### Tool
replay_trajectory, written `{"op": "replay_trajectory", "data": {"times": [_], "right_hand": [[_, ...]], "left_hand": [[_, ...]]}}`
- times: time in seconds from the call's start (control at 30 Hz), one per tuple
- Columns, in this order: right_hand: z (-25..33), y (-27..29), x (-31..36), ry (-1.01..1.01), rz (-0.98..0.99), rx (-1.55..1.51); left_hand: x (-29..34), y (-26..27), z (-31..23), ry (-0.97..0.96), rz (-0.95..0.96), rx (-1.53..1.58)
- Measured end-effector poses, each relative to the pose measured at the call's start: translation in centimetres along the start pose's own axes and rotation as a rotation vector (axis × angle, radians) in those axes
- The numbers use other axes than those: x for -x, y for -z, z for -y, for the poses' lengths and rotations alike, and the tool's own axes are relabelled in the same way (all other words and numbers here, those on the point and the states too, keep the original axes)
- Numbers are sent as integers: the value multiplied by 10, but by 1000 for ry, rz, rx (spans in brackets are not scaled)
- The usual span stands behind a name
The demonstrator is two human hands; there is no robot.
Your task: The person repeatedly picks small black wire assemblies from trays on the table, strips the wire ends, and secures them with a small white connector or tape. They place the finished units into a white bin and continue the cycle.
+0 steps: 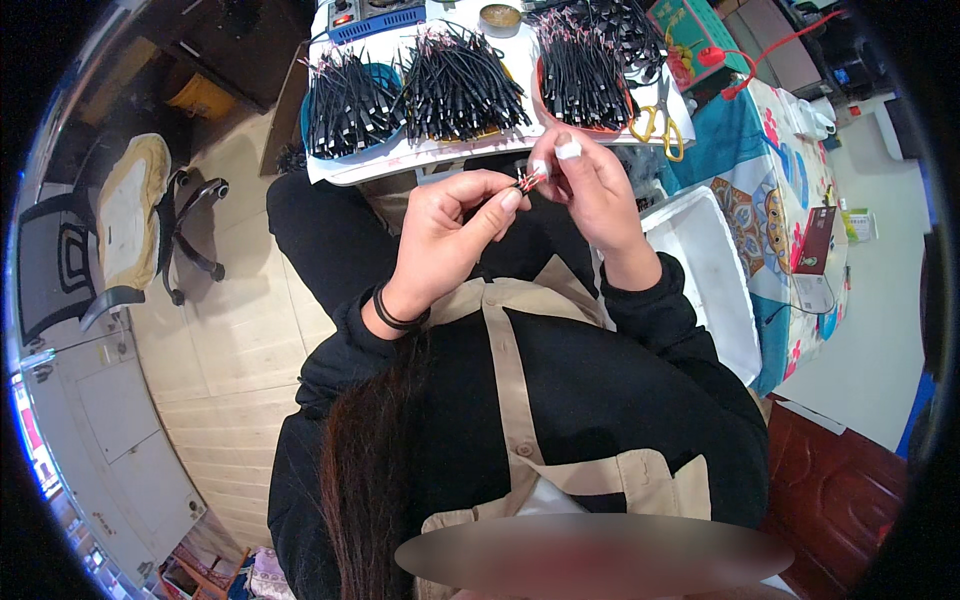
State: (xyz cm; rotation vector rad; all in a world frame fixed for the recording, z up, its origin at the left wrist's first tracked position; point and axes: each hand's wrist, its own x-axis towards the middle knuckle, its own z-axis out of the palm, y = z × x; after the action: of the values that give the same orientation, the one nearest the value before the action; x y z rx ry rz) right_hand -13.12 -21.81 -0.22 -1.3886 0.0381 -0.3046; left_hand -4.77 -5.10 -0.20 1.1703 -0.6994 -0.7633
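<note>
My left hand [450, 232] is closed in a pinch on a thin black cable [519, 187], whose red and white wire ends point toward my other hand. My right hand [603, 200] is closed at those wire ends, its thumb and a fingertip wrapped in white tape or covers [568, 151]. Whether it grips the wires or only touches them, I cannot tell. Just beyond my hands, bundles of black cables with plugs [462, 85] lie on a white table [378, 172]. One bundle fills a blue tray [305, 118], another an orange-rimmed one [541, 92].
Yellow-handled scissors [672, 137] lie at the table's right edge. A round tin [500, 20] and a blue device [376, 24] stand at the back. To my right are a white foam box [735, 300] and a table with a patterned cloth [752, 215]; an office chair [130, 220] stands left.
</note>
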Motion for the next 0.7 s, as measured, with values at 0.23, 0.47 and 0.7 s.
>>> {"op": "replay_trajectory", "data": {"times": [0.23,0.47,0.7], "right_hand": [[20,0,7,83,130,374],[15,0,13,78,70,-19],[7,-4,23,-156,119,-309]], "left_hand": [[6,2,1,10,21,-9],[13,0,-2,13,59,126],[18,-9,-3,-30,45,205]]}}
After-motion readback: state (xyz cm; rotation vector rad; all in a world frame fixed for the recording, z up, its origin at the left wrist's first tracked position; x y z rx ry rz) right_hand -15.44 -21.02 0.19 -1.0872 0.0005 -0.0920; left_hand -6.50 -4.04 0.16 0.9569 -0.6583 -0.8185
